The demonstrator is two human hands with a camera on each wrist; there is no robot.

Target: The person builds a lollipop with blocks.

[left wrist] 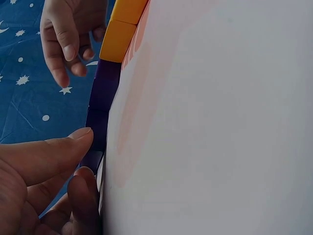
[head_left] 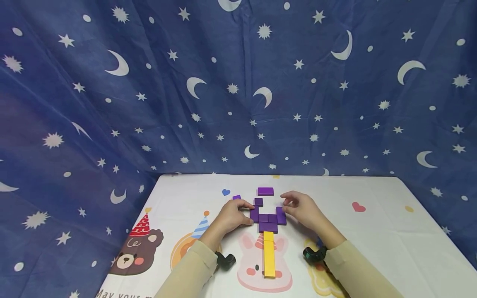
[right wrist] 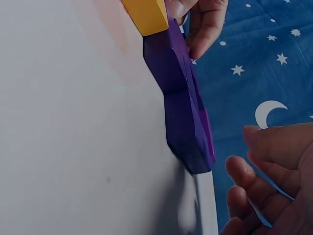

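Observation:
Flat purple and yellow blocks lie joined in a figure on the white cloth. My left hand (head_left: 232, 215) is at the figure's left side, with thumb and forefinger pinching the left upright purple block (head_left: 254, 215); the left wrist view shows the thumb tip against a purple block (left wrist: 99, 128). My right hand (head_left: 303, 209) hovers by the right upright purple block (head_left: 281, 216), fingers loosely bent and holding nothing. In the right wrist view a gap shows between its fingertips (right wrist: 238, 169) and the purple block (right wrist: 183, 120). Below the purple part runs a yellow column (head_left: 269, 256).
A small purple block (head_left: 258, 201) sits above the left upright. Farther back lies a separate purple block (head_left: 266, 191), and another purple block (head_left: 236, 197) is partly hidden behind my left hand. The printed tablecloth (head_left: 372, 240) meets a blue starry curtain (head_left: 238, 103) at the back.

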